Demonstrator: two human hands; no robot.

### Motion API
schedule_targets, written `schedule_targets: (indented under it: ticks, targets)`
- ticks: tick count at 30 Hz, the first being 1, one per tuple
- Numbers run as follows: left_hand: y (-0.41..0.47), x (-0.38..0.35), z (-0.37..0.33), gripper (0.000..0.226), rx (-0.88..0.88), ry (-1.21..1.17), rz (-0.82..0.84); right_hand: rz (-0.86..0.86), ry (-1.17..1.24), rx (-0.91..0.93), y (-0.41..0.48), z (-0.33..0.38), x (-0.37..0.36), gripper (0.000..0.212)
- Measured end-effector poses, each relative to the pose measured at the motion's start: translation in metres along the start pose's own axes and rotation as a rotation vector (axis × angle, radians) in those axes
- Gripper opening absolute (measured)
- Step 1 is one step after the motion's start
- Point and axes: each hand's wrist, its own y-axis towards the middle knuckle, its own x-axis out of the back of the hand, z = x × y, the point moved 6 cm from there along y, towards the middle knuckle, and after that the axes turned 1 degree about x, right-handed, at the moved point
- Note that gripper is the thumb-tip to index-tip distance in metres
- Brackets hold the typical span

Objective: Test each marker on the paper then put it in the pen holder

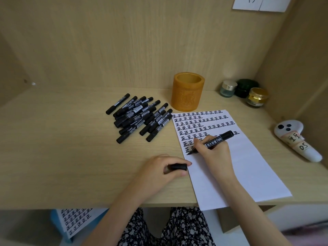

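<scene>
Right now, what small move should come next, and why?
Probably lift the black felt marker in the right hand toward the black cap the left hand holds: its tip touches the white paper sheet, and the round amber pen holder shows no markers yet.

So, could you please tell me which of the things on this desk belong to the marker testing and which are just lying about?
Part of the job:
marker in the right hand
cap in the left hand
pile of markers
paper
pen holder

Just lying about:
clear jar
dark green jar
gold-lidded jar
white controller
</scene>
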Motion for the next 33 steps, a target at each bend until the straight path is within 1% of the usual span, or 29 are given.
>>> schedule_targets:
  ticks: [5, 10, 22, 28, 33]
  targets:
    - [0.0001, -0.0002, 0.0012, 0.029, -0.003, -0.010, -0.001, -0.040, -0.014, 0.005, 0.0007, -0.0006, 0.0022, 0.026]
    - [0.0007, -0.0002, 0.0012, 0.029, -0.008, -0.002, -0.003, -0.027, 0.030, -0.001, 0.0006, -0.0005, 0.0023, 0.027]
    - [0.0014, -0.0009, 0.0026, 0.030, -0.003, 0.006, 0.003, 0.014, -0.043, -0.007, 0.0006, -0.0037, -0.0005, 0.021]
    - [0.0014, -0.0005, 0.0018, 0.031, -0.009, 0.007, 0.007, -0.021, 0.006, -0.011, 0.0008, -0.0036, 0.0028, 0.021]
    - [0.0019, -0.0005, 0.0024, 0.030, -0.009, 0.004, 0.002, -0.018, -0.031, -0.012, 0.0008, -0.0034, 0.0013, 0.021]
